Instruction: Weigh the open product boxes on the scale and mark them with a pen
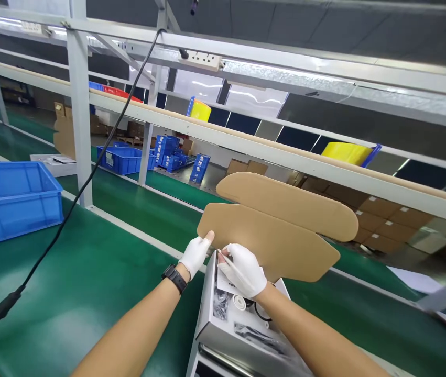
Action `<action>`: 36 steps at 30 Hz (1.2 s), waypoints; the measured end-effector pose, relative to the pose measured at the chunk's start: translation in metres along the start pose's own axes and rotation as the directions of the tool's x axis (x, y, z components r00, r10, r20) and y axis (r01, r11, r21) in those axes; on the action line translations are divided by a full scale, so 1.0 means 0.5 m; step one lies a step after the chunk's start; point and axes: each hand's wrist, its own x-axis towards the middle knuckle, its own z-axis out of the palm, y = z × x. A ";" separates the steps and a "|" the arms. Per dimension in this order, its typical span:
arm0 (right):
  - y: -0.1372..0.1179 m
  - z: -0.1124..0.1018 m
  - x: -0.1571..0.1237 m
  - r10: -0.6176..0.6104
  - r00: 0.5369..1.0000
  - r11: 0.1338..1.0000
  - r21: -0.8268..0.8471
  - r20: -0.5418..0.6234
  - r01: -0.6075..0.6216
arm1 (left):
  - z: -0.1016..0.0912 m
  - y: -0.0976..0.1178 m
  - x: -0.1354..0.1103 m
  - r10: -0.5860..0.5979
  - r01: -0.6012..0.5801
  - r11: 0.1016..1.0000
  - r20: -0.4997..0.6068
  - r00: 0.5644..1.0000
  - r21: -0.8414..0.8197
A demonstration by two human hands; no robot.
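A white carton stands in front of me with its brown cardboard lid raised. Inside lie bagged parts, a white ring-shaped part and a sheet of printed paper. My left hand, in a white glove with bare thumb tip, is closed on the lid's lower left edge. Beside it, my right hand, gloved too, is over the carton's far left corner. Its fingers are pinched together; what they hold, if anything, I cannot make out.
A blue bin stands on the green work surface at left. A black cable hangs down past a white post. Above the bench runs a shelf rail carrying yellow bins.
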 end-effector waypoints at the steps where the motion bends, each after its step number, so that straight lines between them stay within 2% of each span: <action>1: 0.000 0.002 0.002 -0.010 1.000 1.000 -0.029 0.002 0.010 | 0.005 -0.004 0.006 0.000 0.001 1.000 -0.016 1.000 0.015; 4: 0.000 0.006 0.010 -0.055 0.997 0.995 -0.085 0.046 0.058 | 0.012 -0.021 0.021 0.028 -0.021 0.997 -0.104 0.994 0.074; 10: 0.004 0.014 0.008 -0.079 0.995 0.990 -0.108 0.067 0.086 | 0.009 -0.043 0.036 0.067 -0.042 0.988 -0.169 0.983 0.147; 16: 0.006 0.019 0.008 -0.062 0.997 0.991 -0.114 0.039 0.066 | 0.008 -0.049 0.040 0.066 -0.045 0.991 -0.164 0.984 0.129; 21: 0.006 0.017 0.007 -0.086 0.994 0.993 -0.074 0.060 0.091 | 0.008 -0.049 0.039 0.056 -0.034 0.990 -0.163 0.985 0.137; 30: 0.003 0.015 0.007 -0.103 0.995 0.992 -0.077 0.004 0.103 | 0.008 -0.047 0.039 0.063 -0.040 0.989 -0.163 0.985 0.140; 36: 0.001 0.013 0.007 -0.124 0.992 0.988 -0.091 0.018 0.125 | 0.008 -0.048 0.040 0.065 -0.042 0.988 -0.156 0.986 0.152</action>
